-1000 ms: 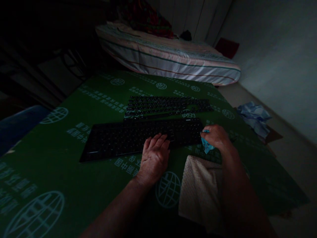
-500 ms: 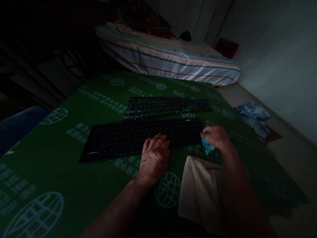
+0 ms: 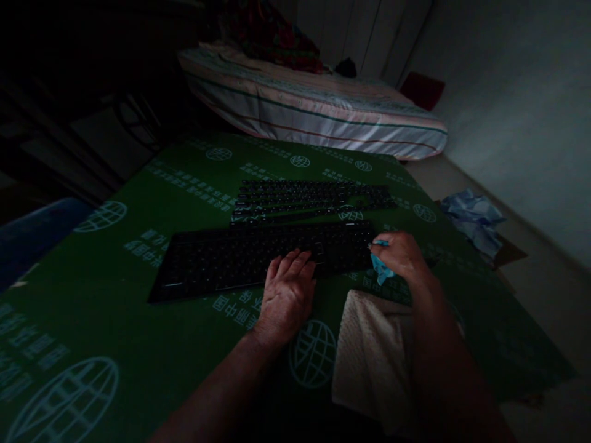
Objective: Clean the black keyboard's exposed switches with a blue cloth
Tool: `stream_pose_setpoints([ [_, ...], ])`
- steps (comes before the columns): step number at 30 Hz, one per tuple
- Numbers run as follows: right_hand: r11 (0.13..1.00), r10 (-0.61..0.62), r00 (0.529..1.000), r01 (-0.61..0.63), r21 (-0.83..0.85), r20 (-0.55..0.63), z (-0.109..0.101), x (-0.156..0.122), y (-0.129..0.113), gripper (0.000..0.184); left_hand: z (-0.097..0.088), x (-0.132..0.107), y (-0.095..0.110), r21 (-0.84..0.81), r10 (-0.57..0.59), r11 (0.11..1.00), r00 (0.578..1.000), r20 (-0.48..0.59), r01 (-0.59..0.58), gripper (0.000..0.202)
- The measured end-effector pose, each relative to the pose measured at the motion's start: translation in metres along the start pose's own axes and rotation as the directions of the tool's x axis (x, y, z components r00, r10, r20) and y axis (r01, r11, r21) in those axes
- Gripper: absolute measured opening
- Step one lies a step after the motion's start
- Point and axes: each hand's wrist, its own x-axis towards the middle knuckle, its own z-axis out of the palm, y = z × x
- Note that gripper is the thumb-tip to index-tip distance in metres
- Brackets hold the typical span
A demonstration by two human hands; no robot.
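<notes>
A black keyboard (image 3: 240, 258) lies across a green printed cloth (image 3: 115, 295). My left hand (image 3: 286, 294) rests flat on the keyboard's near edge, fingers stretched out over the keys. My right hand (image 3: 401, 255) is closed on a small blue wipe (image 3: 379, 269) at the keyboard's right end. Behind the keyboard lies a dark sheet of loose keys or a keyboard cover (image 3: 314, 197).
A cream towel (image 3: 369, 357) lies under my right forearm. A striped mattress (image 3: 314, 104) fills the back of the room. A crumpled pale blue cloth (image 3: 473, 215) lies on the floor at right, near the wall. The room is dim.
My right hand with the blue wipe has shifted slightly left along the keyboard's right end. My left hand has stayed put.
</notes>
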Motion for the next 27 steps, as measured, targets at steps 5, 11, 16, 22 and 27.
stream_pose_setpoints([
  [5, 0.999, -0.051, 0.997, 0.051, -0.001, 0.051, 0.001, -0.004, -0.01, 0.019, -0.001, 0.001, 0.001, 0.006, -0.013, 1.0, 1.0, 0.017, 0.013, 0.027],
  [11, 0.996, -0.051, 0.996, 0.056, -0.067, 0.072, -0.002, -0.004, -0.013, 0.018, -0.001, 0.0, 0.002, 0.0, -0.004, 1.0, 1.0, 0.005, 0.004, 0.026],
  [16, 0.995, -0.035, 0.996, 0.042, -0.085, 0.086, -0.002, -0.005, -0.016, 0.019, -0.003, 0.0, 0.002, -0.002, -0.003, 1.0, 1.0, 0.005, 0.003, 0.026],
  [22, 0.987, 0.039, 0.998, -0.029, -0.159, 0.054, 0.0, -0.007, -0.026, 0.018, -0.001, 0.0, 0.001, -0.017, -0.005, 1.0, 1.0, -0.001, 0.005, 0.027],
  [27, 0.979, 0.111, 0.993, -0.102, -0.176, 0.041, -0.001, -0.008, -0.031, 0.019, 0.0, 0.0, 0.001, -0.005, -0.007, 1.0, 1.0, -0.001, 0.007, 0.026],
])
